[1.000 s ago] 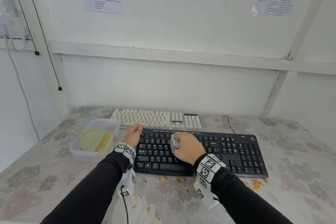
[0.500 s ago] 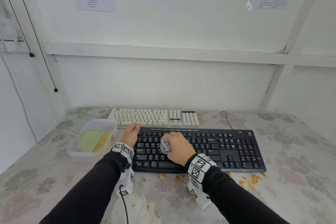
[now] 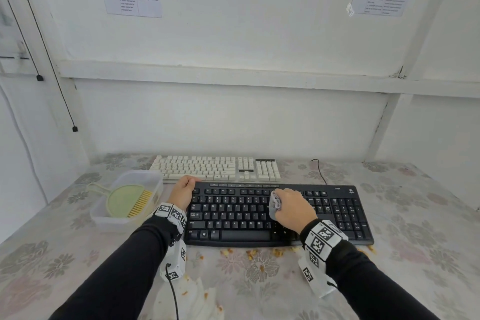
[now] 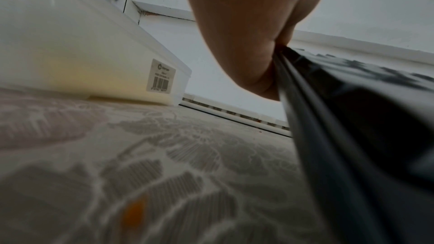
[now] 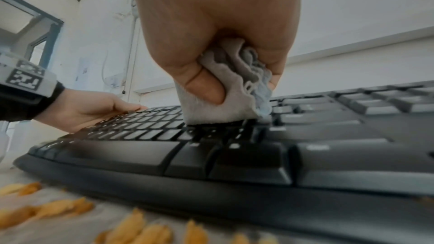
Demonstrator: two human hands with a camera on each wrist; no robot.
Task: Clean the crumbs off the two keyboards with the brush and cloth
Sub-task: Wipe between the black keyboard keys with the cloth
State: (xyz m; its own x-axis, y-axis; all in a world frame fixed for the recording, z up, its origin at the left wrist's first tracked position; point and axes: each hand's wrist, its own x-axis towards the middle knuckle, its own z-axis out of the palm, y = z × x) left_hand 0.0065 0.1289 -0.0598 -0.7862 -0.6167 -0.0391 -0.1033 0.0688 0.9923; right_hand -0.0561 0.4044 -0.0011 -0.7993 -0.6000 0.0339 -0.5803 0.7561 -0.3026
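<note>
A black keyboard [image 3: 335, 218] lies in front of me, with a white keyboard [image 3: 215, 167] just behind it. My right hand [image 3: 292, 206] grips a bunched grey cloth [image 3: 274, 206] and presses it onto the black keys [image 5: 150, 133] near the middle of the board. The cloth [image 5: 225, 97] is pinched between thumb and fingers. My left hand [image 3: 184, 193] holds the black keyboard's far left corner, thumb on its top edge. Orange crumbs [image 3: 262, 252] lie on the table along the keyboard's front edge. The green brush [image 3: 130, 201] rests in a plastic tub.
The clear plastic tub [image 3: 104, 215] stands left of the black keyboard, close to my left wrist. A white crumpled tissue [image 3: 197, 299] with crumbs lies near the table's front edge. The black keyboard's cable [image 3: 319, 171] runs back towards the wall.
My right hand has slid the cloth to the right across the black keys, after a pass to the left. The left hand stays at the keyboard's corner.
</note>
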